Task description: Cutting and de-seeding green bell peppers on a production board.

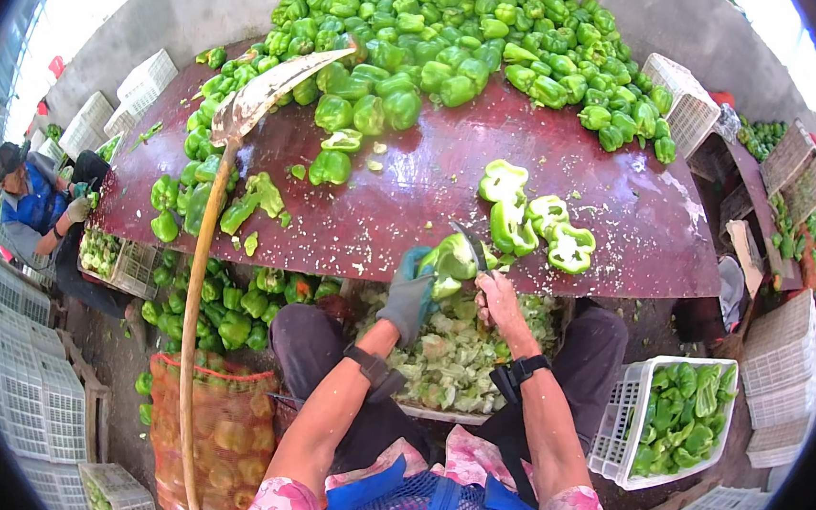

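My left hand (410,291), in a grey and teal work glove, grips a cut green bell pepper (453,257) at the table's near edge. My bare right hand (498,299) is closed round a knife, whose dark curved blade (472,243) lies against the pepper's right side. Just beyond, several cut pepper pieces with pale insides (512,226) rest on the dark red table (397,211). Between my knees, below both hands, a container holds a heap of pale pepper scraps (453,363).
A big pile of whole green peppers (424,48) covers the table's far side. A wooden-handled metal scoop (210,225) leans across the left. An orange mesh sack (210,434) stands front left; a white crate of peppers (661,422) stands right. Another person (38,204) sits at far left.
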The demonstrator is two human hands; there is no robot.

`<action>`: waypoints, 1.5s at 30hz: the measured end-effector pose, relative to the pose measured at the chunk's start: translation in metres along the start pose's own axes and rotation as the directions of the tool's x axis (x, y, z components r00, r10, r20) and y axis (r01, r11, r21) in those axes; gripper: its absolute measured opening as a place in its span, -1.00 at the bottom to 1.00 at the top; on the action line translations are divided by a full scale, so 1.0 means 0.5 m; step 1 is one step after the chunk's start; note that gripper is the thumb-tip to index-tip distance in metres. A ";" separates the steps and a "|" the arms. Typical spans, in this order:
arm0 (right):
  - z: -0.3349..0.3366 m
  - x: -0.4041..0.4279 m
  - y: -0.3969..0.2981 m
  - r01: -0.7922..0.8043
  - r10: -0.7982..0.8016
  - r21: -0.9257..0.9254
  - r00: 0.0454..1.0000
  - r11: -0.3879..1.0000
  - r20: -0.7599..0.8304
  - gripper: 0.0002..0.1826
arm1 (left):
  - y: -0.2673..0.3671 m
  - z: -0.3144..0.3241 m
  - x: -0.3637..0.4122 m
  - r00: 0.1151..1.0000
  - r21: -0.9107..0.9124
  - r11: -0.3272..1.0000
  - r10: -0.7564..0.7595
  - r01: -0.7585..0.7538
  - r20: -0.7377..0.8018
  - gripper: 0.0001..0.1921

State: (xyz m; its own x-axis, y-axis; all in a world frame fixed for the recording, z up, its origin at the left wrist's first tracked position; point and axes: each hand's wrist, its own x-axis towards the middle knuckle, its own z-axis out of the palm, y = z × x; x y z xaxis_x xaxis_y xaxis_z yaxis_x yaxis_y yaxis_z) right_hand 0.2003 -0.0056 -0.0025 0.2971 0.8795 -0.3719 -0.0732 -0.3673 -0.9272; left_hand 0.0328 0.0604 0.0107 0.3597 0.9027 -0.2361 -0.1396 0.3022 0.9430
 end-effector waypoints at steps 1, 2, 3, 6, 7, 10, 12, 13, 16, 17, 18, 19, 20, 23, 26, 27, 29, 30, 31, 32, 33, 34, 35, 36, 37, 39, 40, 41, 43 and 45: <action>-0.006 0.006 0.008 0.005 -0.005 0.004 0.999 1.000 -0.033 -0.69 | 0.014 0.009 -0.009 1.000 0.001 1.000 0.002 -0.002 0.008 -0.73; -0.010 0.018 0.019 0.050 -0.051 -0.005 0.996 0.999 -0.076 -0.68 | 0.026 0.018 -0.017 0.994 -0.122 0.986 -0.111 0.113 0.017 -0.74; -0.002 0.021 0.016 0.056 -0.056 -0.003 0.996 0.998 -0.074 -0.68 | 0.035 0.016 -0.022 0.975 -0.240 0.945 -0.220 0.221 0.031 -0.74; 0.008 0.056 0.046 0.253 -0.331 -0.368 0.928 0.895 -0.168 -0.67 | 0.042 0.003 -0.031 0.967 -0.333 0.909 -0.223 0.251 0.120 -0.74; 0.009 0.071 0.067 0.255 -0.333 -0.364 0.928 0.896 -0.170 -0.67 | 0.049 0.000 -0.038 0.953 -0.437 0.847 -0.251 0.302 0.170 -0.73; 0.006 0.088 0.080 0.507 -0.685 -0.581 0.718 0.636 -0.124 -0.66 | 0.051 -0.038 -0.041 0.920 -0.457 0.804 -0.279 0.381 0.276 -0.72; -0.010 0.094 0.056 0.259 -0.399 -0.485 0.893 0.835 -0.211 -0.61 | 0.072 -0.050 -0.052 0.899 -0.405 0.824 -0.260 0.396 0.352 -0.71; -0.015 0.094 0.045 0.114 -0.234 -0.427 0.943 0.897 -0.239 -0.57 | 0.071 -0.053 -0.047 0.899 -0.399 0.827 -0.261 0.397 0.353 -0.71; -0.010 0.073 0.018 0.142 -0.296 -0.522 0.928 0.841 -0.224 -0.55 | 0.071 -0.047 -0.039 0.943 -0.402 0.854 -0.283 0.330 0.174 -0.71; -0.005 0.065 0.009 0.142 -0.350 -0.620 0.908 0.772 -0.228 -0.55 | 0.067 -0.039 -0.027 0.944 -0.401 0.856 -0.279 0.328 0.176 -0.71; -0.002 0.055 0.005 0.165 -0.398 -0.675 0.894 0.719 -0.206 -0.55 | 0.063 -0.029 -0.020 0.968 -0.413 0.876 -0.215 0.249 0.127 -0.71; -0.003 0.051 0.003 0.167 -0.398 -0.675 0.894 0.719 -0.203 -0.55 | 0.058 -0.020 -0.014 0.986 -0.422 0.891 -0.150 0.168 0.076 -0.70; -0.004 0.049 0.000 0.168 -0.407 -0.706 0.895 0.688 -0.184 -0.56 | 0.055 -0.010 -0.004 0.985 -0.348 0.922 -0.164 0.172 0.052 -0.66; -0.008 0.053 0.006 0.159 -0.438 -0.760 0.881 0.630 -0.180 -0.57 | 0.063 0.065 0.030 0.989 -0.104 0.984 -0.146 0.146 0.012 -0.63; -0.015 0.054 -0.001 0.126 -0.445 -0.771 0.869 0.624 -0.218 -0.55 | -0.022 0.087 0.096 0.995 -0.057 0.998 0.044 -0.039 0.095 -0.62; -0.041 0.061 0.011 0.096 -0.443 -0.776 0.862 0.623 -0.248 -0.55 | -0.012 0.120 0.097 0.989 -0.108 0.989 -0.083 0.096 0.125 -0.62; -0.064 0.070 0.018 0.144 -0.515 -0.780 0.820 0.609 -0.250 -0.57 | -0.016 0.152 0.121 0.994 0.021 1.000 -0.023 0.021 0.103 -0.61; -0.070 0.078 0.019 0.134 -0.520 -0.775 0.809 0.618 -0.275 -0.58 | -0.043 0.161 0.146 0.983 0.215 0.960 0.168 -0.179 0.070 -0.59; -0.075 0.088 0.021 0.122 -0.519 -0.769 0.801 0.628 -0.297 -0.59 | -0.054 0.166 0.164 0.935 0.408 0.846 0.346 -0.344 0.070 -0.57; -0.081 0.096 0.023 0.126 -0.530 -0.770 0.794 0.625 -0.300 -0.59 | -0.066 0.168 0.179 0.845 0.627 0.625 0.526 -0.464 0.101 -0.51; -0.096 0.097 0.021 0.117 -0.536 -0.773 0.784 0.624 -0.314 -0.60 | -0.063 0.179 0.191 0.889 0.683 0.610 0.440 -0.402 0.130 -0.46; -0.112 0.092 0.016 0.108 -0.502 -0.733 0.794 0.671 -0.342 -0.61 | -0.041 0.190 0.192 0.921 0.778 0.528 0.353 -0.342 0.165 -0.43; -0.131 0.099 0.026 0.142 -0.526 -0.716 0.777 0.683 -0.347 -0.62 | -0.019 0.195 0.195 0.948 0.857 0.429 0.258 -0.286 0.187 -0.41; -0.143 0.101 0.028 0.174 -0.506 -0.668 0.791 0.724 -0.343 -0.65 | -0.018 0.179 0.201 0.951 0.863 0.426 0.258 -0.271 0.171 -0.41; -0.152 0.104 0.029 0.201 -0.486 -0.616 0.806 0.761 -0.338 -0.68 | -0.021 0.160 0.211 0.936 0.854 0.419 0.294 -0.308 0.193 -0.43; -0.169 0.088 0.021 0.196 -0.402 -0.507 0.852 0.839 -0.336 -0.75 | -0.003 0.124 0.224 0.921 0.847 0.408 0.324 -0.341 0.214 -0.45; -0.169 0.068 -0.003 0.216 -0.393 -0.459 0.856 0.862 -0.336 -0.78 | 0.033 0.106 0.223 0.918 0.865 0.358 0.315 -0.352 0.242 -0.50; -0.180 0.064 0.008 0.252 -0.442 -0.485 0.834 0.838 -0.331 -0.79 | 0.064 0.087 0.230 0.911 0.878 0.308 0.309 -0.366 0.272 -0.55; -0.166 0.055 -0.006 0.238 -0.427 -0.486 0.844 0.841 -0.325 -0.79 | 0.084 0.008 0.270 0.824 0.925 0.214 0.546 -0.312 0.152 -0.61; -0.166 0.051 -0.013 0.237 -0.413 -0.454 0.843 0.859 -0.343 -0.79 | 0.122 -0.063 0.312 0.604 0.971 0.017 0.785 -0.239 0.135 -0.58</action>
State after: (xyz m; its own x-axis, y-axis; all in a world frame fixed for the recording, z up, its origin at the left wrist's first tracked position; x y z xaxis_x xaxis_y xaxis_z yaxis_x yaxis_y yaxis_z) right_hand 0.2872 -0.0058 -0.0025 0.6075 0.7897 0.0851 0.4394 -0.2449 -0.8643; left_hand 0.0514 0.2294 0.0240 0.2323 0.7414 0.6296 0.8070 -0.5082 0.3007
